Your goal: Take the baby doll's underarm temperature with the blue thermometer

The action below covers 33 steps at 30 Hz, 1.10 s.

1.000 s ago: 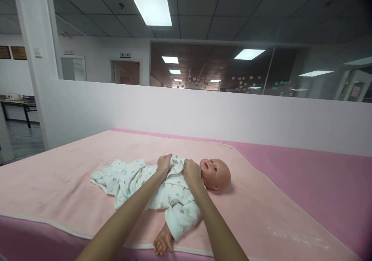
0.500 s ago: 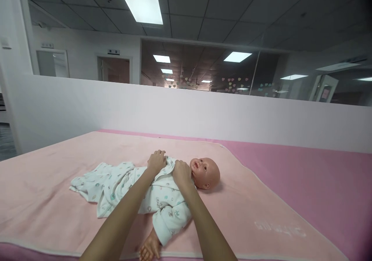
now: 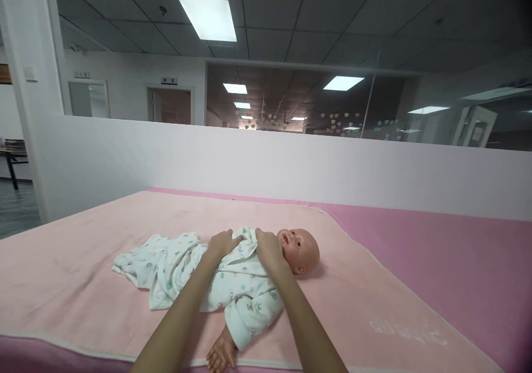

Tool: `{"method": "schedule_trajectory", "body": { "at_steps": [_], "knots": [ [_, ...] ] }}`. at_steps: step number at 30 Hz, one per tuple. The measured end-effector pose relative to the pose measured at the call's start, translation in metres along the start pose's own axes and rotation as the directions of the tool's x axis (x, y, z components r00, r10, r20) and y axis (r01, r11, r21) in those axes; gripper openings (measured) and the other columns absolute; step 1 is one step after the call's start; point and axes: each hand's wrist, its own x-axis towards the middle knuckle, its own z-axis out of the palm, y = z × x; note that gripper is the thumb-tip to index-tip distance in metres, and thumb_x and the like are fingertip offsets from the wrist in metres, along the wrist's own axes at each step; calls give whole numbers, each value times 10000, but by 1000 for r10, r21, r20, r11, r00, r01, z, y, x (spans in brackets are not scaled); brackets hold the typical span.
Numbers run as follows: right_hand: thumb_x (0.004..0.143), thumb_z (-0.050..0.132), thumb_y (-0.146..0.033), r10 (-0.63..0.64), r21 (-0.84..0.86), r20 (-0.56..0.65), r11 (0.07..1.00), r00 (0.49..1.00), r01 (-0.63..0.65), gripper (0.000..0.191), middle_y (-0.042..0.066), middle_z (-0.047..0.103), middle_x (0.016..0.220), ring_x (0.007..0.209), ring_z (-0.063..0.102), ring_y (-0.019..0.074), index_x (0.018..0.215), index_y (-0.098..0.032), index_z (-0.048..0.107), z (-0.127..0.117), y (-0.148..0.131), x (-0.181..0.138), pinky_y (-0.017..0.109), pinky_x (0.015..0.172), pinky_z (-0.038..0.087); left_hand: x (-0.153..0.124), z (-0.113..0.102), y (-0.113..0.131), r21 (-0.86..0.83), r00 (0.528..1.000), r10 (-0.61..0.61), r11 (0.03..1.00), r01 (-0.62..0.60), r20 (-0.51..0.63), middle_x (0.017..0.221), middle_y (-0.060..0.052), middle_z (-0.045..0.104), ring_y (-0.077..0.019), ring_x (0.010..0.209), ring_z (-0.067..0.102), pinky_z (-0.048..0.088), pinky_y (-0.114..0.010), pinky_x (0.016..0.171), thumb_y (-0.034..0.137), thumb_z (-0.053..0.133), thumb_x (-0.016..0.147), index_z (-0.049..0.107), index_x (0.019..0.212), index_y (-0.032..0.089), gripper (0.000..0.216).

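The doll (image 3: 306, 251) lies on its back on a pink blanket (image 3: 353, 312), dressed in a printed white gown (image 3: 226, 287). My right hand (image 3: 270, 250) is curled, gripping the gown near the collar; my left hand (image 3: 219, 245) lies on its front, though whether it grips I cannot tell.

The station comprises two human hands (image 3: 222, 244), one doll (image 3: 304, 252), one visible doll hand (image 3: 223, 349), one peach sheet (image 3: 353, 290), and one white half-wall (image 3: 291, 165).
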Motion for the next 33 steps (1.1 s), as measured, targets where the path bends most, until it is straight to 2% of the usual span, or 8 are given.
{"method": "schedule_trajectory", "body": {
  "at_steps": [5,9,12,14,19,26,29,33],
  "knots": [
    [667,406,28,-93,-27,52,995,994,94,273,96,638,750,774,567,187,734,-143,608,-29,18,-22,229,562,306,-6,-3,0,-26,1000,-25,999,26,16,958,-142,631,-295,878,583,417,-352,673,617,234,763,507,991,159,580],
    [681,422,-64,-162,206,22,966,986,154,248,51,653,757,761,555,144,685,-178,643,-39,47,-21,211,619,333,-11,-7,3,-36,999,-35,999,35,6,945,-143,630,-307,871,582,413,-361,670,613,246,764,493,983,151,568],
    [725,429,-183,-16,390,-140,918,990,70,229,34,642,911,816,549,130,788,-198,650,-34,79,-6,201,667,350,-15,-10,5,-34,1000,-31,999,31,-2,952,-145,627,-307,880,578,410,-360,673,604,243,770,484,972,150,552],
    [737,456,-310,122,475,-107,878,987,-57,231,41,648,830,754,553,140,747,-181,648,-26,101,4,217,644,357,-17,-12,5,-37,1000,-25,999,25,1,966,-149,623,-305,888,575,410,-355,672,599,238,773,483,960,151,543],
    [696,494,-527,137,832,170,510,976,-217,411,32,630,620,619,547,153,621,-144,624,-4,138,16,245,596,383,-17,-12,5,-43,1000,-26,999,26,0,970,-144,620,-302,884,574,405,-359,688,603,236,770,489,922,160,533],
    [634,613,-402,119,984,177,-47,977,-173,252,9,622,661,676,564,141,620,-150,606,17,162,1,242,695,419,-14,-9,2,-52,1000,-18,998,17,-15,945,-133,626,-302,877,574,399,-368,708,612,230,767,490,935,166,543],
    [629,624,-338,111,986,100,-142,989,-84,175,0,630,745,762,565,140,632,-164,604,25,166,-7,244,767,414,-14,-10,3,-46,1000,-22,999,22,-5,944,-138,626,-304,878,574,401,-370,700,606,227,770,485,952,167,541],
    [639,623,-361,80,992,93,-94,992,-85,227,50,637,918,892,562,186,730,-153,630,24,161,-10,298,834,412,-16,-12,4,-34,1000,-25,999,25,1,957,-144,624,-308,890,570,401,-374,695,586,211,781,478,959,168,527]
  ]
}}
